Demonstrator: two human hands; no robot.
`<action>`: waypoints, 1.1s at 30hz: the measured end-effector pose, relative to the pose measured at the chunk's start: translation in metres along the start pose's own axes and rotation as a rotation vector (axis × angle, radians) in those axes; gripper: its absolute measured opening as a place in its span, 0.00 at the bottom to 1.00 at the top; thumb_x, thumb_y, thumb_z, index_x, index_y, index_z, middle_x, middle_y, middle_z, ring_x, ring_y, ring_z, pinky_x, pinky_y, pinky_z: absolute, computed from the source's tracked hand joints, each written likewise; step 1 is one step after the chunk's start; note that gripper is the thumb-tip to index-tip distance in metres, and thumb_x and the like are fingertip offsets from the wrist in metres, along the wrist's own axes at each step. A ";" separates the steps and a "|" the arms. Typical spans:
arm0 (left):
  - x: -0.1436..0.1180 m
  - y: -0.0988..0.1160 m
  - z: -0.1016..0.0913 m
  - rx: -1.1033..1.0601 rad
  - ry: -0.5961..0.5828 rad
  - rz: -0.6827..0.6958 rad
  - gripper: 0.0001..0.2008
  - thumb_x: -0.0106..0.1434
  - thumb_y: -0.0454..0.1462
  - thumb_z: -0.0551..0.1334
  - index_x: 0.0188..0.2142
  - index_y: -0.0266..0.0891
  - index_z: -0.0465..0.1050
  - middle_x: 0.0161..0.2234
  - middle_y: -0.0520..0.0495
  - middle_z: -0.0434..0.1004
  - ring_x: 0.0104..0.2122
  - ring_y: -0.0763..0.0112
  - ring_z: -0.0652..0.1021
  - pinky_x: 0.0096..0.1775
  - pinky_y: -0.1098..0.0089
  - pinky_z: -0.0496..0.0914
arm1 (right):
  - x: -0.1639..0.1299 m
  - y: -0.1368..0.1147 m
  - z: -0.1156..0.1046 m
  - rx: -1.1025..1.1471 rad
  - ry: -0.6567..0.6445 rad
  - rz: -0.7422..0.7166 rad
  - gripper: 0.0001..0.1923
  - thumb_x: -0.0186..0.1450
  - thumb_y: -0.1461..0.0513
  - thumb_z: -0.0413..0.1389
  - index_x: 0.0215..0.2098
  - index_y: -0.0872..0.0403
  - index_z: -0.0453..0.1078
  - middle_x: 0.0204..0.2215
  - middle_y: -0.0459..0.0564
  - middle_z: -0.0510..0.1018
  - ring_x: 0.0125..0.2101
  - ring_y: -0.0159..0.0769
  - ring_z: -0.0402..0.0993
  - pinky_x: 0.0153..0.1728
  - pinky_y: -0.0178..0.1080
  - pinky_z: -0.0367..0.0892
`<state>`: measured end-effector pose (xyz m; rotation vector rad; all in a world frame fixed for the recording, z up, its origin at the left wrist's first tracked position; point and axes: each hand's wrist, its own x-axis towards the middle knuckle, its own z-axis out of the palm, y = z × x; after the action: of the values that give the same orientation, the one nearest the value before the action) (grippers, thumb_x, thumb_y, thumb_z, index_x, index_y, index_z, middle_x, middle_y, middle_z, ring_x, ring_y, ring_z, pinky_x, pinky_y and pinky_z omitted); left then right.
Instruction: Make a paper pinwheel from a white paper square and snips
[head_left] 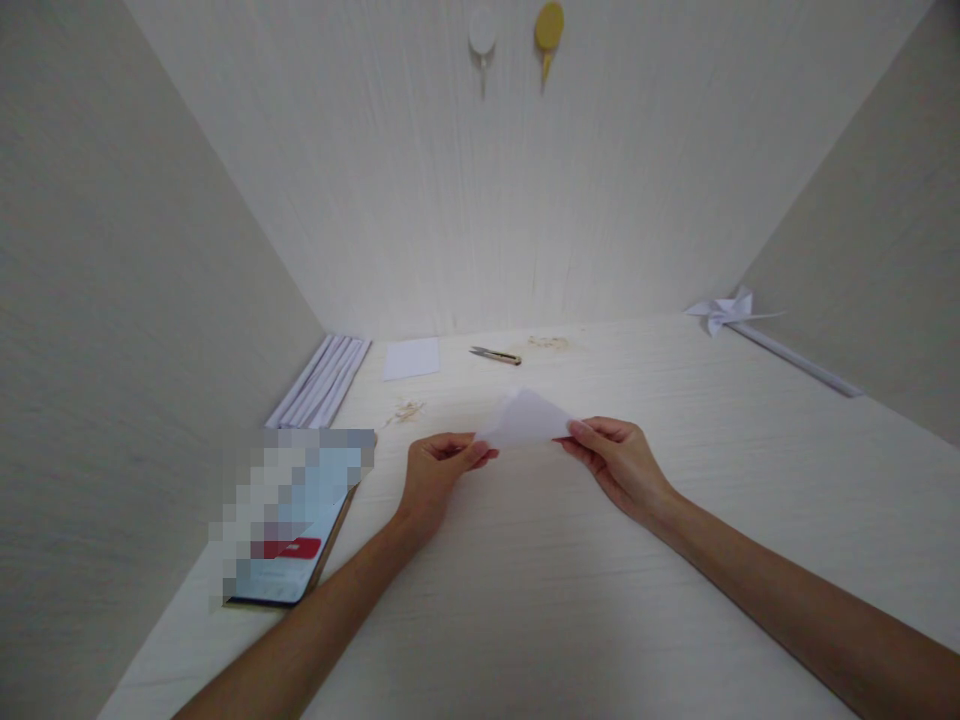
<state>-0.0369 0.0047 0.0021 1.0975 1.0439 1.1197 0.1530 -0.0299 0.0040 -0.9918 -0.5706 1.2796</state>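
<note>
Left hand [435, 470] and right hand [616, 462] fingers pinch what looks like a folded paper triangle [527, 420] above the table [525, 600].

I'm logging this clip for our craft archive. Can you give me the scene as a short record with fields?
left hand: pinches the left corner of the folded paper
right hand: pinches its right corner
paper state: white, triangular, held just above the table
behind hands: snips, white sheet
left side: paper rolls, tablet
right side: paper pinwheel
</note>
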 end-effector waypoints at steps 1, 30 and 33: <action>0.000 0.001 0.000 0.004 0.001 -0.005 0.08 0.41 0.37 0.68 0.21 0.33 0.75 0.22 0.47 0.77 0.25 0.71 0.77 0.31 0.72 0.71 | 0.000 0.000 0.000 0.010 0.008 -0.002 0.10 0.36 0.62 0.67 0.16 0.58 0.73 0.17 0.46 0.77 0.20 0.25 0.72 0.26 0.25 0.70; -0.005 -0.002 0.009 -0.025 0.170 0.079 0.08 0.41 0.38 0.67 0.16 0.34 0.72 0.26 0.47 0.76 0.27 0.73 0.74 0.35 0.68 0.71 | -0.001 0.001 0.001 0.059 0.018 -0.064 0.10 0.42 0.63 0.65 0.22 0.54 0.70 0.21 0.43 0.75 0.25 0.26 0.71 0.32 0.31 0.69; -0.007 -0.005 0.014 -0.061 0.177 0.077 0.07 0.41 0.38 0.67 0.17 0.35 0.73 0.28 0.47 0.77 0.29 0.73 0.74 0.38 0.68 0.70 | -0.006 0.004 0.007 0.125 -0.058 -0.008 0.16 0.43 0.63 0.65 0.30 0.51 0.69 0.26 0.43 0.77 0.30 0.28 0.73 0.33 0.32 0.69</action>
<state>-0.0234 -0.0045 0.0003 1.0114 1.1047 1.3206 0.1440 -0.0335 0.0048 -0.8502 -0.5320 1.3241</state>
